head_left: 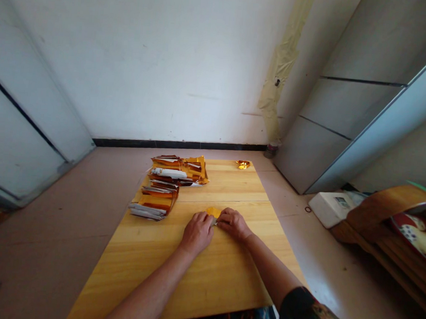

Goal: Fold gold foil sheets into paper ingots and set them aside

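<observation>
I have both hands close together on the near half of the wooden table [193, 284]. The left hand [197, 234] and right hand [232, 224] curl inward, pinching a gold foil piece [213, 212] between them; the fingers hide much of it, so its exact shape is hard to make out. A dark patterned sleeve [308, 312] is cut off at the lower frame edge.

Stacks of gold and silver foil sheets [163, 187] sit along the table's left edge, well left of the hands, with nothing in between. Open tabletop remains to the right and ahead, up to a seam across the boards. A small crumpled gold foil piece [243, 164] lies at the far edge. Beyond the right edge, a white box [332, 206] stands near wooden furniture [373, 214], which the frame cuts off.
</observation>
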`<state>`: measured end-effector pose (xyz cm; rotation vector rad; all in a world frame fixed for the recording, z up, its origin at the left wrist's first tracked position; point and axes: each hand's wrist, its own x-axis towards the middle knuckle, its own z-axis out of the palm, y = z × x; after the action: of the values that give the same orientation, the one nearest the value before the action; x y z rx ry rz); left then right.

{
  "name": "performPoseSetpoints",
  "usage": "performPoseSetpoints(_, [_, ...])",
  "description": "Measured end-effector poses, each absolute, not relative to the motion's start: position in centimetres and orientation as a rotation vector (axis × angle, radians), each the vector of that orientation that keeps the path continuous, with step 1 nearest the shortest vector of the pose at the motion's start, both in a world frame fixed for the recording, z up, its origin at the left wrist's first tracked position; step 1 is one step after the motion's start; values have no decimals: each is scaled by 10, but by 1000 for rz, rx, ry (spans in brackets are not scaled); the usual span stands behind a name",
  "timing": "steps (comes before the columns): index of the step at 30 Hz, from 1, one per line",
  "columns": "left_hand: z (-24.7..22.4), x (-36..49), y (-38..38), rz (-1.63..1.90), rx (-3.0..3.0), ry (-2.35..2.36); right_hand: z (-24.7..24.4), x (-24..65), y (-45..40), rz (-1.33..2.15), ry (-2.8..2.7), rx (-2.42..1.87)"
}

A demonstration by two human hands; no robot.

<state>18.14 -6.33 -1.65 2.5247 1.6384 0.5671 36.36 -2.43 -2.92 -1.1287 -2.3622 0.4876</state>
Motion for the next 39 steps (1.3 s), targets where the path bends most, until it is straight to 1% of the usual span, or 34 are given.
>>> performPoseSetpoints(3, [-14, 184, -67, 561, 2549, 1636, -28, 365, -23, 552, -2330, -1122])
performPoseSetpoints(9, [-17, 193, -66, 534, 2556, 1819, -31, 371, -25, 655, -2213, -1141])
performPoseSetpoints(14, [-19, 196, -69, 512, 2588, 1854, -35, 373, -21, 664, -2201, -1139])
performPoseSetpoints(19, [-24, 196, -73, 559, 2590, 1851, -28, 374, -16, 673, -2258, -1175])
performPoseSetpoints(25, [-20, 198, -73, 549, 2557, 1889, -18, 369, -7, 735, -2320, -1315])
performPoseSetpoints(33, [-20, 199, -69, 513, 2517, 1926, -10, 357, -8, 639, -2311, -1574])
performPoseSetpoints(39, [-19, 199, -73, 504, 2557, 1903, -4, 350, -10, 646, -2254, -1704])
